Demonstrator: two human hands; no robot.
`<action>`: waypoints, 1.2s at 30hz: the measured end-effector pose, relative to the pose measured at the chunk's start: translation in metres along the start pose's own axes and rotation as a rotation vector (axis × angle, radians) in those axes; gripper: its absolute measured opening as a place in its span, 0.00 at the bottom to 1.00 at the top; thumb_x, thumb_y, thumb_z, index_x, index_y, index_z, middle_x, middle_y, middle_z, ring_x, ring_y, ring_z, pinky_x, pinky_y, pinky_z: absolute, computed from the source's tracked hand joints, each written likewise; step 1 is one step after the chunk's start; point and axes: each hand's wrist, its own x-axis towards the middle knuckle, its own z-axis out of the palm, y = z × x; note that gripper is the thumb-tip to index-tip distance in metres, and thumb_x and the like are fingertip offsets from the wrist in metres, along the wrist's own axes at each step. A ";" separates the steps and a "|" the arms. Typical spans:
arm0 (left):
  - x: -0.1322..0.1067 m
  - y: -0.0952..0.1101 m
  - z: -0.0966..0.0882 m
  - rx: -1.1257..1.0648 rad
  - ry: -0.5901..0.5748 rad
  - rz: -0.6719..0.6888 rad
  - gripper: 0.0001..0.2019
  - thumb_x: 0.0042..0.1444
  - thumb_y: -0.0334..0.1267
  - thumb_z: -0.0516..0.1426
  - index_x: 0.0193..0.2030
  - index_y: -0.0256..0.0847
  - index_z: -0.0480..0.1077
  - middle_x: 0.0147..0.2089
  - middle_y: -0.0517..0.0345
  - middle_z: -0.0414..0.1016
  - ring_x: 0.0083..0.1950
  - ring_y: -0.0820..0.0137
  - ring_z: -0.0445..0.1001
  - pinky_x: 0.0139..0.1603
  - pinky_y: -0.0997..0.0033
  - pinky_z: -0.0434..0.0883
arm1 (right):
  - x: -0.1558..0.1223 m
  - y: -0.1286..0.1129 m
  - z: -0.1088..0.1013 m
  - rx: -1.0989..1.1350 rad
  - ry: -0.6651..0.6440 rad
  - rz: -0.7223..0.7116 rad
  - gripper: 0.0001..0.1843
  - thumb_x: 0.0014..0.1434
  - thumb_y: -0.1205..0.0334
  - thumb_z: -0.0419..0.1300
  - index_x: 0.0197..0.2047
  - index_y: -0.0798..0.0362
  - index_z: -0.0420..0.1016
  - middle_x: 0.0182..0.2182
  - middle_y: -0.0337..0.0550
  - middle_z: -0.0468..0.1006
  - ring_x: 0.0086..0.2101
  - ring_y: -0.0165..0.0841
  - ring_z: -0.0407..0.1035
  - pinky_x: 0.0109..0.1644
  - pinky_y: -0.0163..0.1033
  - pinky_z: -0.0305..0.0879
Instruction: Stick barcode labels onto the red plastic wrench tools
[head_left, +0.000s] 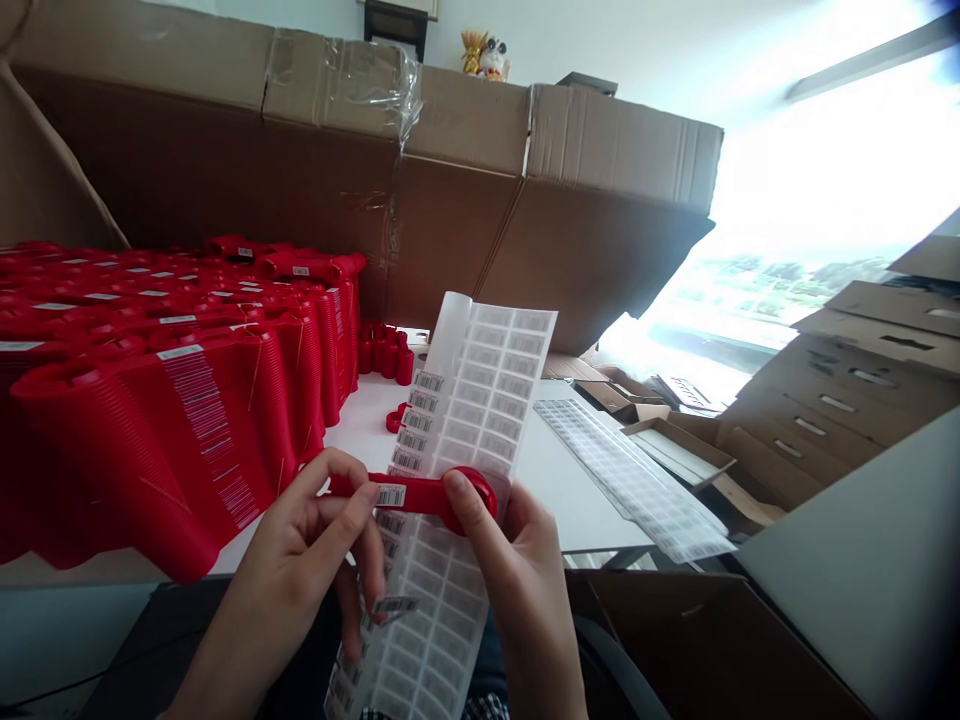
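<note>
Has long white translucent label sheet (499, 385) beneath right grip (517, 550) and left grip (307, 540); clamps round-ended red plastic strip (424, 496) in right, long axis toward left; pinches strip there, beside small white barcode label (391, 495).

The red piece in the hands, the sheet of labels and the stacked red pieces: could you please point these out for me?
Red piece (426, 496): head view, on its flat strip.
Sheet of labels (493, 400): head view, on its upper half.
Stacked red pieces (202, 425): head view, on the front stack's striped side.
</note>
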 end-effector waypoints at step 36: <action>0.001 -0.005 -0.001 -0.020 -0.013 0.014 0.14 0.67 0.53 0.58 0.38 0.47 0.62 0.18 0.71 0.72 0.13 0.74 0.69 0.12 0.82 0.67 | -0.009 -0.012 0.009 0.071 0.104 0.038 0.20 0.54 0.44 0.70 0.28 0.53 0.78 0.25 0.39 0.77 0.29 0.32 0.69 0.34 0.36 0.68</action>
